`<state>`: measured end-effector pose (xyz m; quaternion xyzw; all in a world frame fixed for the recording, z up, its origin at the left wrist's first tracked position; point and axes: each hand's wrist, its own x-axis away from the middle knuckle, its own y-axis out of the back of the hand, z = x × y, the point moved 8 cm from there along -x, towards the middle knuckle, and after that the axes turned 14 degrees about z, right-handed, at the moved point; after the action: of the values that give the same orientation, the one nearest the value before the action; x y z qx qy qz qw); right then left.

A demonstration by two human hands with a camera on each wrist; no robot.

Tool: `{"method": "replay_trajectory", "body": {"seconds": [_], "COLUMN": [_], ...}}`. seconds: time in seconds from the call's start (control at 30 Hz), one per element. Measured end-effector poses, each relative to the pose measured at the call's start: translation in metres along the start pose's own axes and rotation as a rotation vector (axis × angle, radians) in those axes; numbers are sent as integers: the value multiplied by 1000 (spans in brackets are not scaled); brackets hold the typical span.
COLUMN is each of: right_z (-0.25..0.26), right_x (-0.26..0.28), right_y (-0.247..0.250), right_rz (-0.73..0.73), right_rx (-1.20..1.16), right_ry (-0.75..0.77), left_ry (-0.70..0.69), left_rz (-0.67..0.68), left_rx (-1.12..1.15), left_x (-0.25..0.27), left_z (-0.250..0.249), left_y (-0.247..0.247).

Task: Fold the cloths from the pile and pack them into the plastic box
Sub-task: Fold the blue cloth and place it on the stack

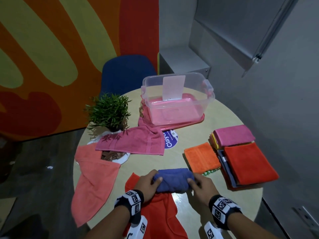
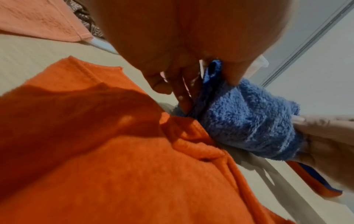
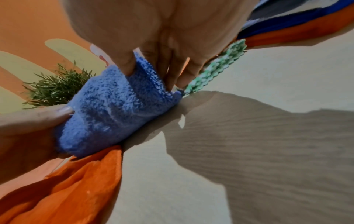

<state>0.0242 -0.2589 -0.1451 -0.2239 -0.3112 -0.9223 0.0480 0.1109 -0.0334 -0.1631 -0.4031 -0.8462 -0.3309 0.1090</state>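
A rolled-up blue cloth (image 1: 173, 180) lies at the table's near edge, over the top of a red-orange cloth (image 1: 160, 214). My left hand (image 1: 149, 182) grips its left end, thumb on top and fingers behind, as the left wrist view shows on the blue cloth (image 2: 245, 121). My right hand (image 1: 200, 185) grips the right end of the blue cloth (image 3: 107, 115) the same way. The clear plastic box (image 1: 177, 99) stands at the far side of the table on a pink lid, with nothing but a white card inside.
A potted plant (image 1: 108, 111) stands at the left. A pink towel (image 1: 134, 141) and a salmon cloth (image 1: 93, 178) lie spread at the left. An orange folded cloth (image 1: 202, 157) and a pile of flat cloths (image 1: 241, 156) lie at the right. A blue chair (image 1: 127, 71) stands behind the table.
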Motion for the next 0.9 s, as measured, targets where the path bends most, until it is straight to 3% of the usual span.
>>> {"method": "replay_trajectory", "body": {"seconds": [0.23, 0.43, 0.63, 0.77, 0.9], "right_z": [-14, -15, -8, -6, 8], "right_x": [-10, -18, -18, -7, -1], "right_y": [-7, -8, -10, -7, -5], "right_rz": [6, -9, 16, -69, -94], "right_rx": [29, 94, 19, 64, 307], "right_ry": [-139, -251, -241, -159, -75], "left_ry": [159, 150, 130, 73, 20], "left_rz": [60, 171, 92, 95, 131], "left_rx": [-101, -137, -13, -12, -123], "left_x": [-19, -16, -18, -17, -15], "left_z": [6, 14, 14, 8, 2], "left_y": [-4, -9, -3, -5, -11]}}
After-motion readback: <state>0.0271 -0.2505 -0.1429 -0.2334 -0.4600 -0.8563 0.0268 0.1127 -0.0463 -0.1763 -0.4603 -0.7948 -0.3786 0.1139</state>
